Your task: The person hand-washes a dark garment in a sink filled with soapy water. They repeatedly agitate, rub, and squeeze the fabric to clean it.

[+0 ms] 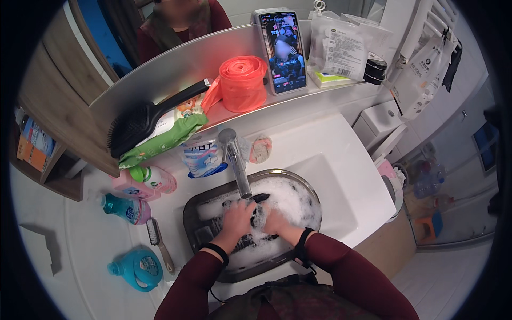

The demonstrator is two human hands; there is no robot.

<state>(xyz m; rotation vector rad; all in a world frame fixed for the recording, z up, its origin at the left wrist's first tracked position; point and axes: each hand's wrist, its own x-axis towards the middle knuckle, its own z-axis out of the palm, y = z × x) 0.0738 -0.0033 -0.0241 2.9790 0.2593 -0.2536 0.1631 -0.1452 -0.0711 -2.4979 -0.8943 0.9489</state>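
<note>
An oval metal basin [186, 221] full of white suds [290, 197] sits in the sink under the tap [240, 173]. Both hands are down in the foam, close together below the spout. My left hand [238, 217] curls over a dark wet item [260, 198], its fingers closed. Beside it my right hand [274, 221], partly covered in foam, grips the same item from the other side. Foam and fingers hide most of the item, so its kind cannot be made out. Dark ribbed material shows through the suds below my left hand.
Left of the basin lie a scrubbing brush [160, 245], a blue jug [140, 270] and a teal-and-purple bottle [127, 208]. On the shelf are a black hairbrush [141, 125], a red bag roll [242, 85] and a propped phone [282, 53]. A detergent pouch [202, 158] stands by the tap.
</note>
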